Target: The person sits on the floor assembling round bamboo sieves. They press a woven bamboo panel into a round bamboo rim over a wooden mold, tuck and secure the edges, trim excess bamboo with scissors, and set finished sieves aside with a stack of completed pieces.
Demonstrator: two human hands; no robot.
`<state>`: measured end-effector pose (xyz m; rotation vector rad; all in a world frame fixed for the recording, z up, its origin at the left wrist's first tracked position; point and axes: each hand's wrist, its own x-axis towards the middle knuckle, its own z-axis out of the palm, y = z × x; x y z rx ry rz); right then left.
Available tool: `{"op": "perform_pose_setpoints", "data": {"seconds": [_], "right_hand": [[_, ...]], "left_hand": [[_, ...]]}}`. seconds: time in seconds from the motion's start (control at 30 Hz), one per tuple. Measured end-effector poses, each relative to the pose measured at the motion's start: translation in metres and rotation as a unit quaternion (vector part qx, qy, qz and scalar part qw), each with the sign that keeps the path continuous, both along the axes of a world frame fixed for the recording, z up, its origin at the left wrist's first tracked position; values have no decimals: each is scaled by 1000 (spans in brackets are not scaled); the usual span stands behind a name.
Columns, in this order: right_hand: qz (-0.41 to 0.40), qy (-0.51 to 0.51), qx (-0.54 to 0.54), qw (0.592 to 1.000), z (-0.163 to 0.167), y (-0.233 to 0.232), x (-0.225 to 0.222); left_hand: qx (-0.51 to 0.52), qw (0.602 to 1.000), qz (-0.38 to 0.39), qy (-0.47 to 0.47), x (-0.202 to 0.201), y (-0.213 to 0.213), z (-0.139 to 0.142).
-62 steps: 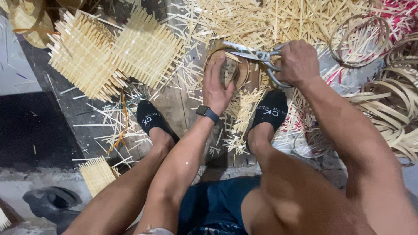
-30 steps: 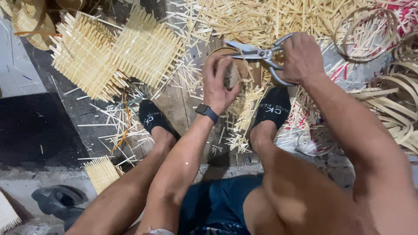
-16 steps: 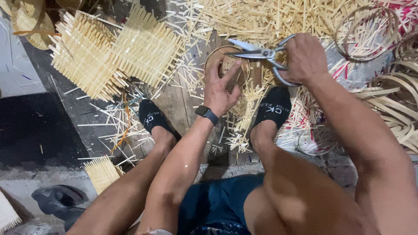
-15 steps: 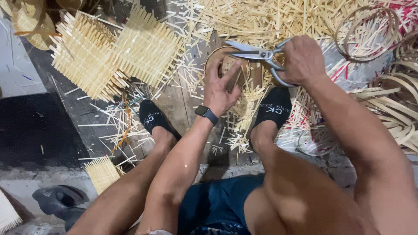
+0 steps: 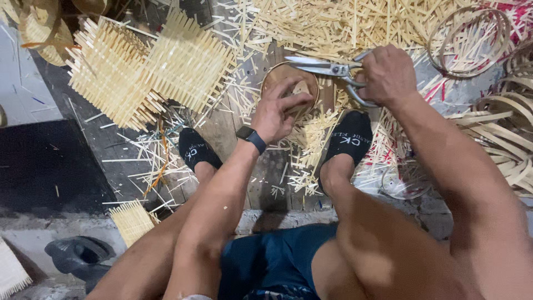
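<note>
Here a small round woven basket piece (image 5: 290, 83) stands on the wooden board (image 5: 266, 166) between the person's feet in black socks (image 5: 347, 139), and the left hand (image 5: 277, 108) grips it, fingers curled over its rim. Just beside it the right hand (image 5: 386, 75) is clenched through the handles of metal scissors (image 5: 327, 69), whose blades lie at the piece's far edge. Cut bamboo slivers (image 5: 333, 22) litter the floor; flat woven mats (image 5: 150, 72) lie to the left, bamboo hoops (image 5: 466, 41) to the right.

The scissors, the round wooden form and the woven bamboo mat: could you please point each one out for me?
scissors (image 5: 325, 68), head view, on the blades near the pivot.
round wooden form (image 5: 277, 75), head view, on its upper left rim.
woven bamboo mat (image 5: 150, 72), head view, on its woven middle.
</note>
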<state>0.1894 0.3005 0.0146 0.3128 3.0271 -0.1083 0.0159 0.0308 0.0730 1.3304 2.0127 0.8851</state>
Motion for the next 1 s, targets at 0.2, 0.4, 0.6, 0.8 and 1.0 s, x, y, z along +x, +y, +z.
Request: {"op": "perform_pose_setpoints", "data": {"seconds": [0.2,0.4,0.6,0.8,1.0], "right_hand": [[-126,-181,-49,974,2,26,10],[-282,-93,-120,947,20,21,14],[-73,-28,-55,995,22,2,14],[-24,-86,-26,996,7,7,5],[-7,-44,-23,999,-4,21,26]], "left_hand": [[10,994,-5,-110,-16,1,3],[-26,982,176,62,14,-2,1],[0,995,72,70,25,1,-14],[-1,999,-31,42,1,3,-7],[-18,995,-93,17,-15,9,2]]}}
